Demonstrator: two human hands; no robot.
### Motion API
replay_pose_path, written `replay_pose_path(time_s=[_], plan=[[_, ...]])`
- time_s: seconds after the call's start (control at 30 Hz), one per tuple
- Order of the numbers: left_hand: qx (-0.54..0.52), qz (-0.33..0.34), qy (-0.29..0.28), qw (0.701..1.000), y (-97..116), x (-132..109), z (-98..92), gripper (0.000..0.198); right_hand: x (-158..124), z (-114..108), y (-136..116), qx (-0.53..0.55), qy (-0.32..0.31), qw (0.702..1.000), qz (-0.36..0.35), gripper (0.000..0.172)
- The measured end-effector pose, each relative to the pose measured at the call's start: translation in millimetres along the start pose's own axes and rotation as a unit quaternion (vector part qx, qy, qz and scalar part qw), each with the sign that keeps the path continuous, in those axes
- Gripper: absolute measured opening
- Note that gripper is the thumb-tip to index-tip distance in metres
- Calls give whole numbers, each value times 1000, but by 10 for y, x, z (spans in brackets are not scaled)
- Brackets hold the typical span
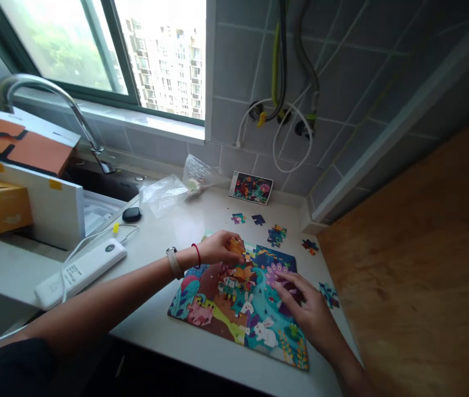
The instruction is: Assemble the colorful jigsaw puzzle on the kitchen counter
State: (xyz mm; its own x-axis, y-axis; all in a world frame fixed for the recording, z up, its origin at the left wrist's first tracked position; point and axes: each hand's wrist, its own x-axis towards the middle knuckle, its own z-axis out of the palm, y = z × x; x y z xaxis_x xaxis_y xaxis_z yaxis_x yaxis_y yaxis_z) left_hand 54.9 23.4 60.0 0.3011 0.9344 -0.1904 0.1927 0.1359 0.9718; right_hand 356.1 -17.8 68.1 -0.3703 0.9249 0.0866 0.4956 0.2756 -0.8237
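Observation:
A colourful jigsaw puzzle (234, 309) lies on the white counter, largely pieced together, with rabbits and a purple peacock in its picture. My left hand (220, 248) is over its far part, fingers pinching an orange puzzle piece (236, 247). On the right side of the puzzle, my right hand (300, 300) rests at the peacock with fingers stretched and apart, holding nothing. Loose puzzle pieces (277, 235) lie beyond the puzzle, among them a dark blue piece (258, 220) and a dark red and orange piece (310, 246). More pieces (329, 295) sit right of my right hand.
A small picture card (251, 188) leans by the tiled wall. Clear plastic bags (163, 194) lie near the window. To the left are a white power strip (81, 273), a black key fob (131, 214), boxes (0, 204) and a faucet (64, 102). A wooden panel (416, 264) bounds the right.

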Motion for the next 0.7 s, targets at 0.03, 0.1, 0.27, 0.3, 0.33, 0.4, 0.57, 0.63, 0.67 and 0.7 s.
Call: replay_pose_path(time_s=[0.03,0.1,0.27,0.3,0.33,0.4,0.57,0.63,0.67,0.7], plan=[[-18,2,-2,1000,-22,11,-7,37,154,68,-54,22,-33,999,17,44],[-60,5,-2,998,-55,40,-16,41,434,211,-123,59,-80,995,30,54],[-153,6,11,988,-165,49,-67,49,786,468,-132,156,-114,980,41,52],[-169,11,6,985,-192,36,-83,49,796,492,-120,175,-112,977,48,49],[-186,16,0,982,-216,21,-97,49,793,508,-105,194,-103,974,60,47],[-211,18,-12,977,-252,-10,-120,48,769,517,-69,230,-69,967,90,50],[-221,31,0,975,-276,-51,-116,45,727,488,23,248,25,961,122,45],[-209,29,-18,977,-289,-50,-95,43,731,473,41,230,47,966,111,40],[-200,20,-31,979,-302,-46,-83,42,736,464,44,222,54,968,106,40],[-191,8,-44,981,-317,-41,-72,41,741,455,44,217,59,969,101,40]])
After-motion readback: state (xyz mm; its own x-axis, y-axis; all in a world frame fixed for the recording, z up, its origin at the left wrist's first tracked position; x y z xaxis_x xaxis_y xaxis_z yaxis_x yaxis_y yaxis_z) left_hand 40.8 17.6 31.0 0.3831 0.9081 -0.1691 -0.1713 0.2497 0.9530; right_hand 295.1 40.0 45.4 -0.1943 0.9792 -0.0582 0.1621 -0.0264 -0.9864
